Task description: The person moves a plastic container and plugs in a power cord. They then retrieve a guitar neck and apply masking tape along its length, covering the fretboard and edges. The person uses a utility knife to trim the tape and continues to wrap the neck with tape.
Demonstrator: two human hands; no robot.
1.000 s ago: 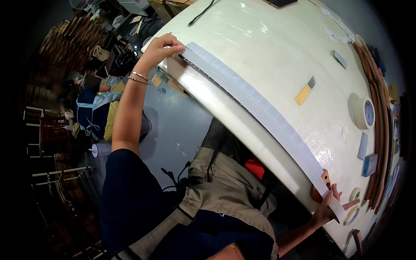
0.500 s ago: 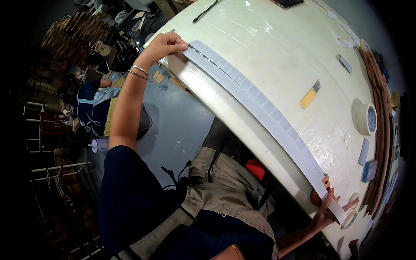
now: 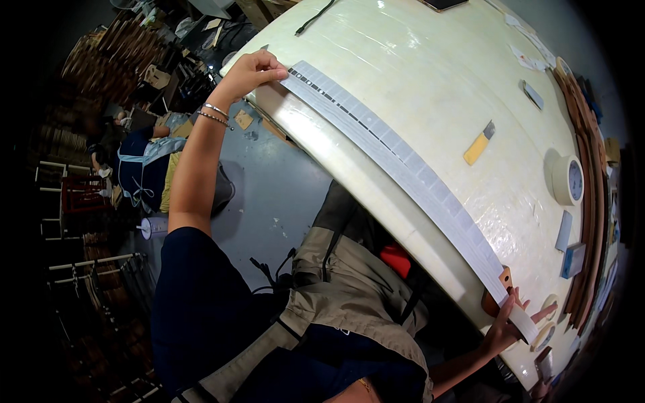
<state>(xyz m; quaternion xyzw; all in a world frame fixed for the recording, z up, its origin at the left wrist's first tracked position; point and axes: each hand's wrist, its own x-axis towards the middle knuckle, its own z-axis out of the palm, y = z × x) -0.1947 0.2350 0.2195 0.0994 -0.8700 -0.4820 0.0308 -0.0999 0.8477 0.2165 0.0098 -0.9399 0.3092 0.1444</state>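
A long strip of pale tape runs taut along the near edge of a white worktable. Faint rectangles and a row of dark marks show along it; I cannot tell what lies beneath. At the far left end, my left hand pinches the tape's tip between thumb and fingers. My right hand, at the lower right, holds the tape roll, some fingers stretched out past it. Beside that hand, an orange-brown wooden piece with holes is partly covered by the strip.
On the table lie a yellow-handled blade, a large tape roll, a blue-grey block and a black cable. Brown wooden strips line the right side. A person in an apron bends down at left.
The dark marks along the strip show further to the right than before. Both hands keep nearly the same places and grips. A dark block at the lower right has shifted, with something beside it.
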